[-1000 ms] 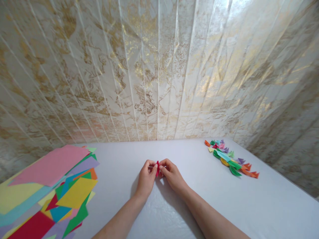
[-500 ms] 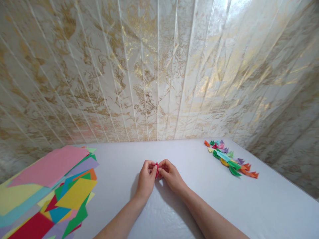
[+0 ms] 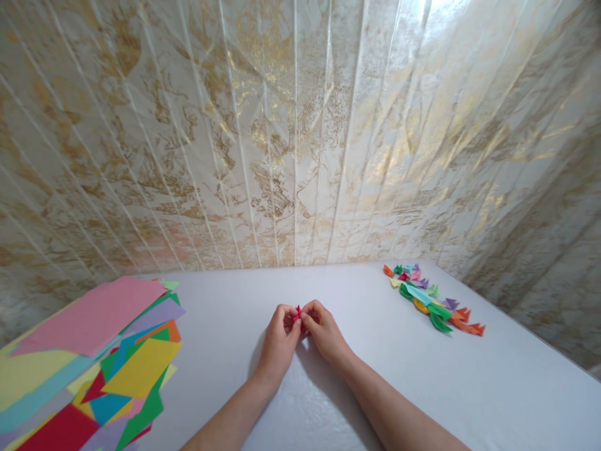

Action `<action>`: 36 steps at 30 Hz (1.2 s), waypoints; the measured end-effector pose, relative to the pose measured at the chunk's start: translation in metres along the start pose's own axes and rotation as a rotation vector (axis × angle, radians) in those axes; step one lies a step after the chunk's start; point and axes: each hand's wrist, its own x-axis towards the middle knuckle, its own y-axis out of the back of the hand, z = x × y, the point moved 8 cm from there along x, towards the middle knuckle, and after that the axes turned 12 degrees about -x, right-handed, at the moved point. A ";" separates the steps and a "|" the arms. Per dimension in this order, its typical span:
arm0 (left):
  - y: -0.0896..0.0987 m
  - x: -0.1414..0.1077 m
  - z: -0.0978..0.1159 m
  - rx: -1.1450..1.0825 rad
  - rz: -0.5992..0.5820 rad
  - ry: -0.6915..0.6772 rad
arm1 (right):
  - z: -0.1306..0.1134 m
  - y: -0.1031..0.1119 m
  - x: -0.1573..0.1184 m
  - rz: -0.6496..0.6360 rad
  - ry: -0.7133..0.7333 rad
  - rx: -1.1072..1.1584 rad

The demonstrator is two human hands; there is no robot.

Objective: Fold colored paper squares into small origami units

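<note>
Red folded paper, dead centre in front of me, caught between my two sets of fingers! Over to my far left, a big pink sheet lies on top of a pale yellow sheet, and nearer me a bright red sheet sits at the edge of view. Right beside them, smaller pieces overlap every which way, a yellow rectangle on top, a blue piece just below it.

Across a bare stretch of white table comes my left hand, thumb and fingers drawn in close, pinching the paper's left side. A small red point pokes up between the fingertips; much of the rest is hidden behind them. And there's my right hand, index finger bent over, thumb pressing in, gripping the paper's right side, barely a gap between the two hands!

Well off to the right, near the back of the table, a cluster of small folded pieces: an orange one at the far end, a light blue one midway, a green one nearer me, and an orange pointed one rightmost.
</note>
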 end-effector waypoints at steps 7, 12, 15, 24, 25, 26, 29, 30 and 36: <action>-0.001 -0.001 0.008 0.065 -0.027 -0.055 | -0.009 0.000 -0.004 -0.014 -0.020 -0.020; -0.002 -0.002 0.006 0.120 -0.042 -0.057 | -0.013 0.005 -0.004 0.016 0.009 -0.040; -0.001 0.000 -0.002 0.059 -0.019 -0.010 | -0.013 0.007 -0.003 0.031 0.017 -0.052; -0.002 0.003 -0.016 0.079 -0.087 0.082 | -0.016 0.010 -0.003 0.058 0.055 -0.074; -0.003 0.003 -0.016 0.082 -0.094 0.088 | -0.016 0.009 -0.003 0.052 0.057 -0.074; -0.003 0.003 -0.015 0.086 -0.097 0.094 | -0.015 0.009 -0.003 0.048 0.060 -0.076; -0.004 0.002 -0.015 0.095 -0.106 0.107 | -0.015 0.010 -0.003 0.048 0.067 -0.091; -0.005 0.001 -0.014 0.100 -0.111 0.107 | -0.015 0.010 -0.003 0.046 0.071 -0.093; -0.006 0.002 -0.012 0.108 -0.137 0.113 | -0.021 0.012 -0.002 0.037 0.080 -0.085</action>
